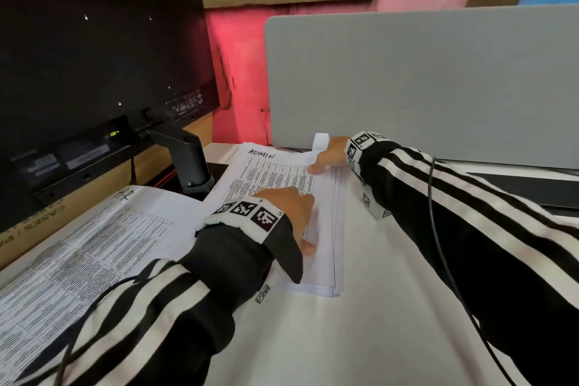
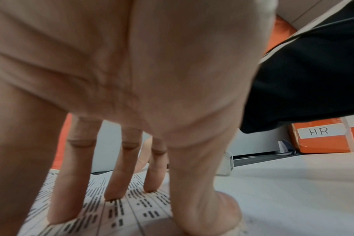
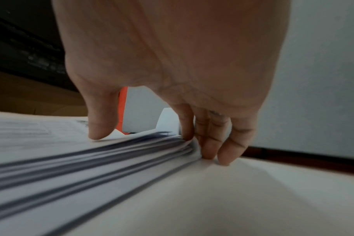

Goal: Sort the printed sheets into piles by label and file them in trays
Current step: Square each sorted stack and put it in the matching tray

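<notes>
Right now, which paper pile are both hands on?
The ADMIN pile, the right-hand one. The left hand presses its top; the right hand grips its far corner. The HR pile lies untouched.

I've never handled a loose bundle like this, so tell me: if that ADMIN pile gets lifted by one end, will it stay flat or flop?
Probably flop: the ADMIN pile is unbound sheets, their edges already fanned beside the right hand. Sheets may slide apart, so the left hand pressing on top looks sensible. It looks fairly thin, so likely light.
</notes>
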